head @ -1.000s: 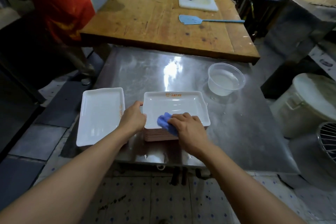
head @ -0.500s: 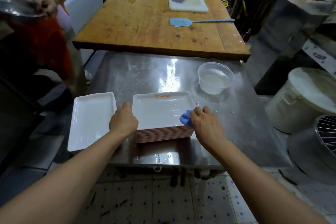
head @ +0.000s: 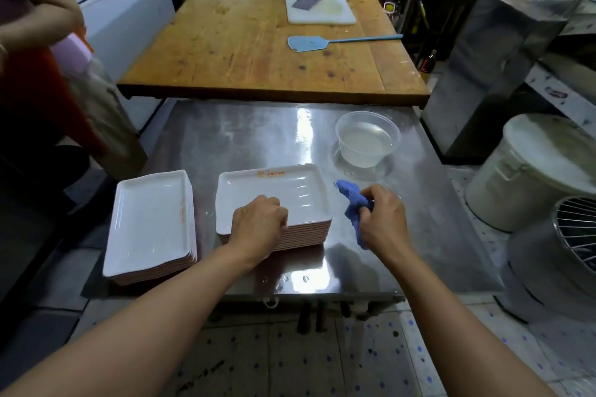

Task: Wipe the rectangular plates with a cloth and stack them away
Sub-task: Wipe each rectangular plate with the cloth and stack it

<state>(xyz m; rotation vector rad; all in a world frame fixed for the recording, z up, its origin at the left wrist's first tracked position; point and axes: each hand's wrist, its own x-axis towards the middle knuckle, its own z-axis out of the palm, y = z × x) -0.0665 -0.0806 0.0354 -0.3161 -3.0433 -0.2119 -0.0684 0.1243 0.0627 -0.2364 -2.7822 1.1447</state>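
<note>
A stack of white rectangular plates point(head: 290, 190) with pink undersides sits in the middle of the steel table point(head: 245, 138). My left hand point(head: 258, 224) grips the near edge of its top plate, fingers curled over the rim. My right hand point(head: 382, 219) holds a crumpled blue cloth point(head: 353, 203) just right of the stack, off the plate and above the tabletop. A second, lower stack of the same plates point(head: 150, 222) lies at the table's left edge, hanging partly over it.
A clear plastic tub of water point(head: 367, 138) stands at the back right of the steel table. Behind it is a wooden table point(head: 245, 42) with a cutting board, cleaver and blue swatter. Another person point(head: 38, 51) stands at left. A white bucket point(head: 529, 171) and wire basket are at right.
My right hand has lifted the cloth off the top plate and drawn it to the right of the stack. My left hand has shifted from the plate's left edge to its near edge.
</note>
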